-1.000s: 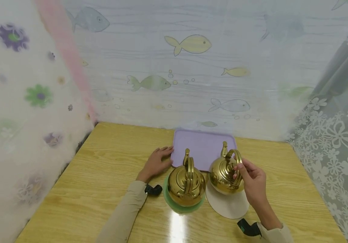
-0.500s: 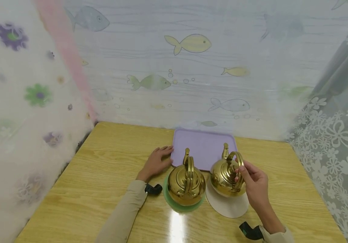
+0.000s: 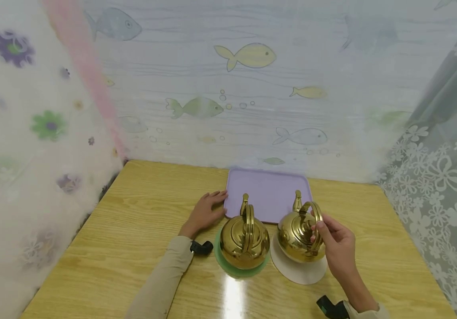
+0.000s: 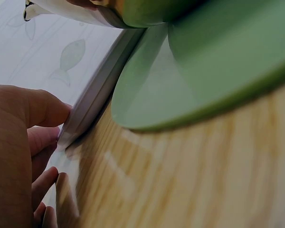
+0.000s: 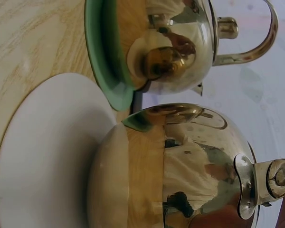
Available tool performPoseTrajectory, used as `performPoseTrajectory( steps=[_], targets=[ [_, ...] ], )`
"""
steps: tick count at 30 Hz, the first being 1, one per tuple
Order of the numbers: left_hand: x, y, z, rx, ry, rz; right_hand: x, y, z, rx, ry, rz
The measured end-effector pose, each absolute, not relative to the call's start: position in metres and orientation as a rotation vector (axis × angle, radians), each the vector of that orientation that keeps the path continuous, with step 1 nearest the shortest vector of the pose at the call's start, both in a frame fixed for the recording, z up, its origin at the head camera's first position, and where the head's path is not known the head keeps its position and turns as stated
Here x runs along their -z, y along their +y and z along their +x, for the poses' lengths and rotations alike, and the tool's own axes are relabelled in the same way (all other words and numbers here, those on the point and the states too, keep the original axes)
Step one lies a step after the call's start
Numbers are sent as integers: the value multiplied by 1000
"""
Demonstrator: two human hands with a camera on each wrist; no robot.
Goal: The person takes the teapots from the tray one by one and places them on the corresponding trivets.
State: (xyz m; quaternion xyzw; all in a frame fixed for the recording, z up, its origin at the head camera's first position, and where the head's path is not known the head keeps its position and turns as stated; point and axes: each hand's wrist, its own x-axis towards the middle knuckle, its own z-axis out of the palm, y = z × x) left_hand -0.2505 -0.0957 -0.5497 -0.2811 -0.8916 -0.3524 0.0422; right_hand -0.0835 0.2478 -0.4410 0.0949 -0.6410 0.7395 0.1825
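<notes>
My right hand [image 3: 338, 243] grips the arched handle [image 3: 317, 221] of a shiny gold kettle [image 3: 298, 239], its spout facing away from me. The kettle is over a round whitish mat [image 3: 300, 274], also under it in the right wrist view; whether they touch I cannot tell. Left of it, a matching gold kettle [image 3: 238, 248] stands on a round green mat [image 3: 238, 271], with no hand on it. My left hand [image 3: 204, 215] lies on the table, its fingers touching the left edge of a purple tray [image 3: 268, 188]. In the left wrist view the thumb [image 4: 52, 111] meets the tray's rim [image 4: 92, 90].
The wooden table [image 3: 145, 208] extends on both sides of the kettles. Behind it hangs a fish-print curtain [image 3: 196, 141], close to the tray's far edge. A flowered curtain [image 3: 33, 177] borders the left side, and a lace-patterned one [image 3: 431, 186] the right.
My right hand and its kettle have shifted slightly right and nearer to me, further over the whitish mat. The left hand, the tray and the other kettle have stayed in place.
</notes>
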Motion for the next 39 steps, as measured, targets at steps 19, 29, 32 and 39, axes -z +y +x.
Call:
performPoseTrajectory(
  steps=[19, 29, 32, 39],
  targets=[
    [546, -96, -249, 1087, -2747, -859, 445, 253, -73, -2085, -1788, 256],
    [545, -96, -250, 1078, -2730, -856, 445, 256, -68, -2066, -1805, 210],
    [546, -95, -250, 1070, -2714, -859, 445, 256, -66, -2066, -1808, 191],
    [545, -95, -248, 1087, -2698, -867, 445, 255, -63, -2074, -1790, 202]
  ],
)
